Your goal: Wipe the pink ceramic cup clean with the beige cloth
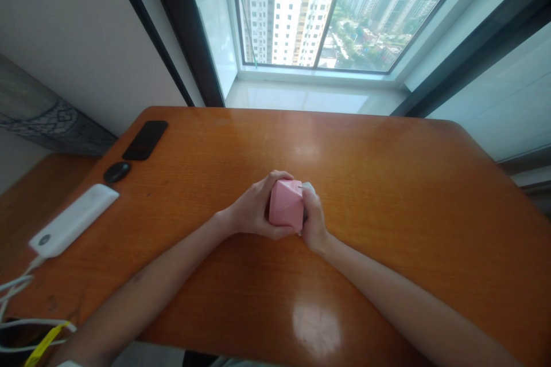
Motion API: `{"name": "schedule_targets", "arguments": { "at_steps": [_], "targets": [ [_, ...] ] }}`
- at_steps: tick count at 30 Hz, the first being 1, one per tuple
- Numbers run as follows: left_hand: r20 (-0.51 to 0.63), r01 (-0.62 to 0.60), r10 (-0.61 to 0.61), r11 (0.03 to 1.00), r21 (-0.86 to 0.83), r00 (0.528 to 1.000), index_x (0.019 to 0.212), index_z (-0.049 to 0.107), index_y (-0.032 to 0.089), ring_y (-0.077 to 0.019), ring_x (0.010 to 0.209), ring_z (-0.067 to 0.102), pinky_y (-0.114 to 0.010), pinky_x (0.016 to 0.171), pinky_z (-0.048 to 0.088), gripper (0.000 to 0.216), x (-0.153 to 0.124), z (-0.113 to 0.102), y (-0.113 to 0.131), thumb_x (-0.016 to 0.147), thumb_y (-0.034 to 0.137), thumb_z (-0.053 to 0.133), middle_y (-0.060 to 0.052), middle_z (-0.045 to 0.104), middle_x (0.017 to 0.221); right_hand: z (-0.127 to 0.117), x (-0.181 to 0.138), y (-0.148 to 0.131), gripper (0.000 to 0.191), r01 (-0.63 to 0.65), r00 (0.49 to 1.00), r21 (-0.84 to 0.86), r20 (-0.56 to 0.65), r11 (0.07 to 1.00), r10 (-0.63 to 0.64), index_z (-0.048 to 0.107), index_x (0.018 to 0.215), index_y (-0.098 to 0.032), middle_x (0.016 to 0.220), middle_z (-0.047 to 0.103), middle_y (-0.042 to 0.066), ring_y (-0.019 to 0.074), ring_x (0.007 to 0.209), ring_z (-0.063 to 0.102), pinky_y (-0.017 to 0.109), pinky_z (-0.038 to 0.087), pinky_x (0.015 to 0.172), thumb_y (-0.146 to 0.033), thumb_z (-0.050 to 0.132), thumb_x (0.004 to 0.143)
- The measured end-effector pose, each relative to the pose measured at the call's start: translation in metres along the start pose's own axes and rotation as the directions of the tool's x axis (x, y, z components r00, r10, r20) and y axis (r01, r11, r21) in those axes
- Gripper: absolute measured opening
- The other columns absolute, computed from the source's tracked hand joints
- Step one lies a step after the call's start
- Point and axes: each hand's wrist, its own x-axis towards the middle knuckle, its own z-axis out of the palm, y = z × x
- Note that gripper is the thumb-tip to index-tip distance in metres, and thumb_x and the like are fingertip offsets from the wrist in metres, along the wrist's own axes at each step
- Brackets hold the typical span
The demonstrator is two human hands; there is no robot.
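A pink folded paper shape (286, 209) with angular faces rests at the middle of the orange wooden table (387, 183). My left hand (253, 209) wraps round its left side, fingers curled over the top. Pressed against its right side is my right hand (313, 219), fingers closed on the paper's edge. Both forearms lie on the table, reaching in from the near edge.
At the table's left lie a black phone (145, 140), a small dark oval object (116, 171) and a white power bank (73, 219) with white cables (17, 289) trailing off the edge. A window (318, 11) with tall buildings outside stands beyond the far edge.
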Motion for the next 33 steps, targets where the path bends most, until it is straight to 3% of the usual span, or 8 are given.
{"name": "schedule_targets", "arguments": {
  "at_steps": [7, 11, 16, 19, 22, 24, 27, 33],
  "targets": [
    [0.128, 0.271, -0.255, 0.954, -0.130, 0.959, 0.144, 0.050, 0.026, -0.0260, 0.101, 0.074, -0.037, 0.087, 0.058, 0.083, 0.007, -0.011, 0.018, 0.079, 0.059, 0.089, -0.009, 0.074, 0.128, -0.002, 0.000, 0.002, 0.060, 0.068, 0.997, -0.089, -0.027, 0.994, -0.071, 0.064, 0.082, -0.023, 0.074, 0.059, 0.001, 0.0168, 0.066, 0.050, 0.030, 0.046, 0.056, -0.083, 0.065, 0.089],
    [0.191, 0.399, -0.362, 0.890, -0.220, 0.912, 0.122, 0.062, 0.019, -0.0238, 0.094, 0.069, -0.034, 0.082, 0.054, 0.057, 0.011, -0.017, 0.022, 0.097, 0.070, 0.067, -0.007, 0.073, 0.110, -0.003, -0.002, 0.002, 0.060, 0.042, 0.999, -0.102, 0.009, 0.994, -0.041, 0.060, 0.078, -0.023, 0.070, 0.054, -0.001, 0.0153, 0.063, 0.046, 0.029, 0.042, 0.054, -0.081, 0.065, 0.091],
    [0.140, 0.451, -0.429, 0.856, -0.252, 0.892, 0.118, 0.066, 0.018, -0.0257, 0.098, 0.069, -0.035, 0.084, 0.055, 0.061, 0.008, -0.006, 0.019, 0.099, 0.076, 0.062, -0.009, 0.073, 0.112, 0.000, -0.001, -0.003, 0.060, -0.013, 0.999, -0.101, -0.035, 0.995, 0.010, 0.058, 0.078, -0.024, 0.070, 0.054, -0.002, 0.0152, 0.063, 0.047, 0.029, 0.043, 0.055, -0.082, 0.064, 0.090],
    [-0.070, 0.326, -0.356, 0.905, -0.274, 0.932, 0.143, 0.061, 0.021, -0.0288, 0.117, 0.071, -0.039, 0.096, 0.059, 0.064, 0.005, 0.004, 0.014, 0.104, 0.071, 0.059, -0.013, 0.071, 0.135, 0.001, 0.001, -0.003, 0.060, -0.093, 0.995, -0.058, -0.027, 0.994, 0.091, 0.057, 0.082, -0.024, 0.068, 0.053, -0.003, 0.0151, 0.060, 0.046, 0.028, 0.040, 0.053, -0.083, 0.061, 0.092],
    [-0.229, 0.018, -0.030, 0.998, -0.052, 0.973, 0.155, 0.055, 0.025, -0.0328, 0.142, 0.063, -0.047, 0.111, 0.057, 0.057, 0.001, 0.004, 0.005, 0.111, 0.061, 0.051, -0.017, 0.062, 0.156, 0.000, 0.002, -0.001, 0.057, -0.088, 0.996, -0.050, -0.017, 0.995, 0.087, 0.055, 0.079, -0.025, 0.067, 0.051, -0.004, 0.0146, 0.060, 0.044, 0.028, 0.038, 0.054, -0.080, 0.061, 0.094],
    [-0.133, -0.257, 0.282, 0.950, 0.177, 0.950, 0.160, 0.052, 0.028, -0.0356, 0.150, 0.058, -0.055, 0.120, 0.053, 0.064, -0.001, -0.001, -0.003, 0.109, 0.066, 0.051, -0.019, 0.058, 0.163, -0.001, 0.003, -0.001, 0.055, -0.050, 0.998, -0.059, -0.031, 0.997, 0.048, 0.057, 0.078, -0.024, 0.070, 0.054, -0.003, 0.0152, 0.064, 0.047, 0.028, 0.042, 0.059, -0.076, 0.062, 0.096],
    [0.077, -0.536, 0.554, 0.748, 0.391, 0.829, 0.162, 0.050, 0.031, -0.0398, 0.152, 0.057, -0.064, 0.127, 0.047, 0.088, -0.004, -0.007, -0.014, 0.093, 0.081, 0.068, -0.019, 0.058, 0.163, -0.002, 0.005, -0.001, 0.052, -0.013, 0.999, -0.041, -0.033, 0.999, 0.012, 0.066, 0.083, -0.024, 0.078, 0.061, -0.001, 0.0174, 0.074, 0.053, 0.030, 0.049, 0.069, -0.073, 0.060, 0.099],
    [0.164, -0.561, 0.578, 0.619, 0.550, 0.799, 0.159, 0.046, 0.033, -0.0350, 0.162, 0.047, -0.062, 0.130, 0.049, 0.087, -0.005, -0.006, -0.020, 0.088, 0.063, 0.087, -0.016, 0.052, 0.169, -0.002, 0.008, 0.000, 0.050, -0.012, 0.999, 0.008, -0.043, 1.000, 0.012, 0.068, 0.082, -0.024, 0.079, 0.063, -0.001, 0.0175, 0.076, 0.054, 0.031, 0.050, 0.072, -0.071, 0.062, 0.099]
  ]
}}
